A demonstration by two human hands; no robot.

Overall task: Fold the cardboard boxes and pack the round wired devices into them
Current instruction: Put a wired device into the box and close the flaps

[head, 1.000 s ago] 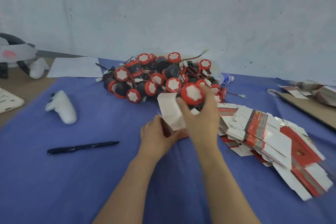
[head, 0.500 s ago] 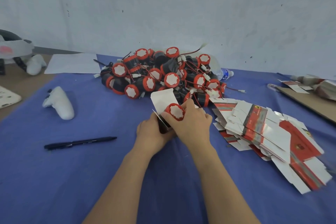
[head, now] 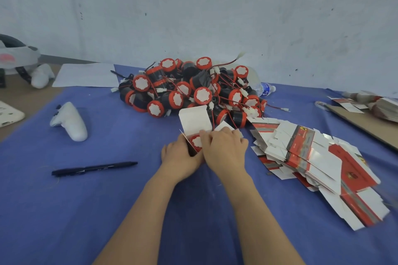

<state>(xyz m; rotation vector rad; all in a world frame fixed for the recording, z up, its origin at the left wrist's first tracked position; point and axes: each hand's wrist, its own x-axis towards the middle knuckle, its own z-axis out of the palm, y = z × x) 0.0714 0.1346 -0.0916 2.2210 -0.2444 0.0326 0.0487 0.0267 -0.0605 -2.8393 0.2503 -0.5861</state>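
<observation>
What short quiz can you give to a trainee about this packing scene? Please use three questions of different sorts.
1. True or false: the lid flap of the box that the left hand grips is closed.
2. Where does the stack of flat boxes lie? A) left of both hands B) right of both hands C) between the hands
3. Short answer: what does the right hand hold at the open mouth of the box?
Key: 1 false, the flap stands up open. 2 B. 3 a round device with a red rim.
</observation>
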